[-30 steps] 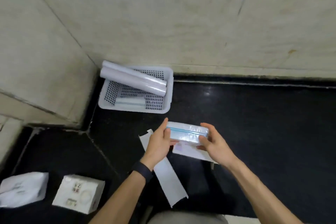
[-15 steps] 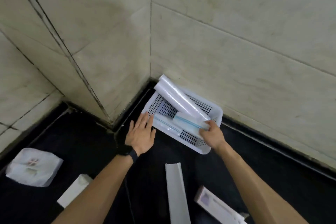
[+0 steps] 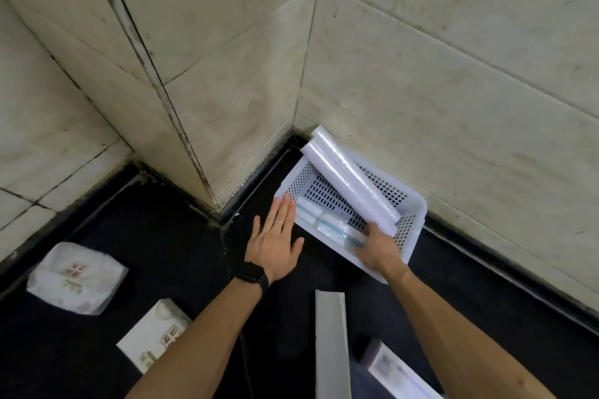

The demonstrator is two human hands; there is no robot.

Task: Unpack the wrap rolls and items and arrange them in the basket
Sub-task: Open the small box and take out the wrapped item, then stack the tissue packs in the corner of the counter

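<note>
Zip-bag pack point(image 3: 337, 230) was held up in both hands over the counter a second ago, half a second ago it was just going over the basket rim; now it lies inside the white basket point(image 3: 418, 214), along the basket's near wall. So this item looks as good as placed, only the letting go is left

Right hand point(image 3: 377, 249) sits on the pack's right end, at the basket's near right corner, fingers curled over it; whether it pinches the pack or only rests on it, cannot tell. Pack runs from under that hand toward the basket's left end, beside another flat pack point(image 3: 306, 209) already in there

Left hand point(image 3: 275, 240) is off the pack now, flat and spread, fingers together-ish, fingertips touching the basket's left near edge, holding nothing

Two wrap rolls point(image 3: 350, 185) lie slanted across the basket, far ends sticking over its far left corner

Still outside the basket, on its near side: soft white packet point(image 3: 76, 278), small box point(image 3: 155, 343), long empty carton point(image 3: 332, 343), another box point(image 3: 398, 372)
</note>
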